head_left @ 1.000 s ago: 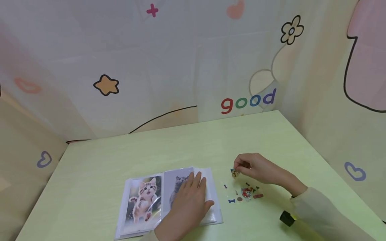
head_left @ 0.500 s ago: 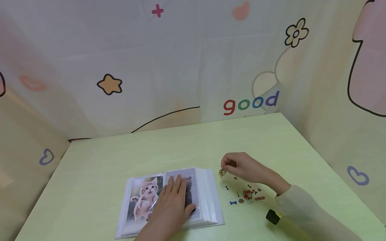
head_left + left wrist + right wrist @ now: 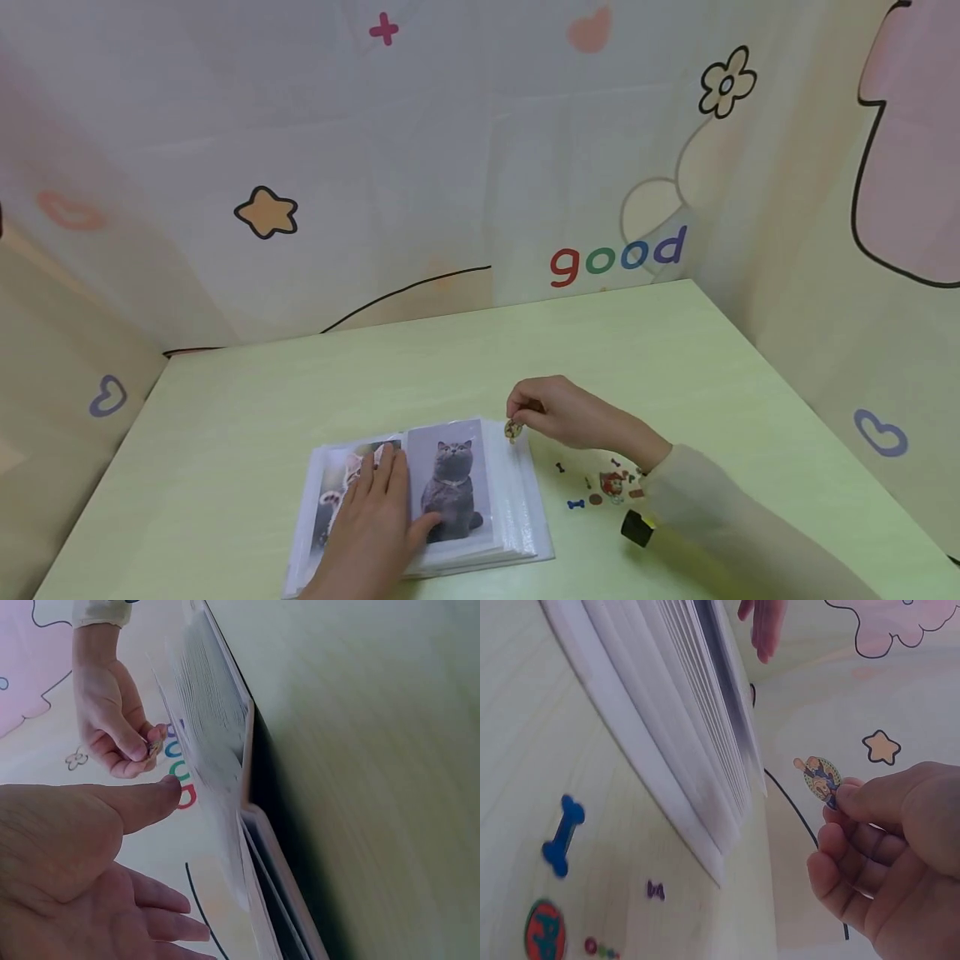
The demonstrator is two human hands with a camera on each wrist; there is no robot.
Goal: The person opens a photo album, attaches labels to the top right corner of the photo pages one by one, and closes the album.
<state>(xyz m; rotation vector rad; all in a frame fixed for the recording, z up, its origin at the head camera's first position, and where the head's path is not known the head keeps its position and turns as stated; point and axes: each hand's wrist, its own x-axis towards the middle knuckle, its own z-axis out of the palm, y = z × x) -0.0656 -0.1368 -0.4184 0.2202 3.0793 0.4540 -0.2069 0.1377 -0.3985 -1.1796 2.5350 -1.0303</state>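
Observation:
An open photo album (image 3: 519, 508) lies on the table with thick white page edges on its right side. Its right page shows a grey cat photo (image 3: 453, 483); my left hand (image 3: 369, 521) spreads over the left page and covers much of a kitten photo (image 3: 318, 508). In the left wrist view its fingers are extended, and contact with the page is unclear. My right hand (image 3: 566, 410) pinches a small cartoon sticker (image 3: 821, 780) between thumb and index finger, above the album's upper right edge.
Right of the album lie loose stickers on a hardly visible sheet or the tabletop: a blue bone (image 3: 564, 836), a red round one (image 3: 545, 930), a red-haired figure (image 3: 612, 484). A printed curtain (image 3: 420, 167) hangs behind the pale green table (image 3: 247, 400).
My right hand has carried the sticker leftward, from above the loose stickers to the album's edge. My left hand has slid left off the grey cat photo onto the kitten page.

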